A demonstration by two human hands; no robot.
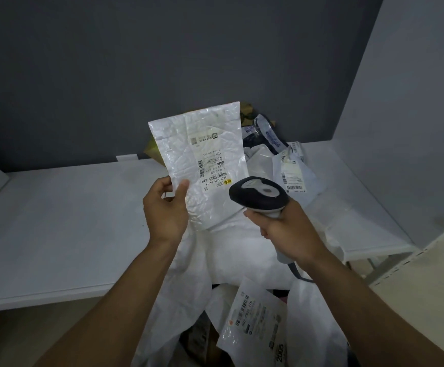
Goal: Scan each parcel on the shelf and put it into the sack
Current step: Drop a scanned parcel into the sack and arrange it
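The left hand (166, 207) is raised above the shelf (56, 221), thumb on the front and fingers behind, pinching the lower left edge of a white parcel (202, 160) held upright with its label (212, 165) facing the camera. The right hand (284, 234) is wrapped round the grip of a scanner (258, 194), whose dark head sits just beside the parcel's lower right corner. Both forearms reach in from the bottom of the frame. More parcels (281, 160) lie heaped at the back of the shelf, partly hidden by the held one. The sack (228, 260) hangs open below the hands; another labelled parcel (255, 321) lies in it, its lower part cut off. Label print is too small to read
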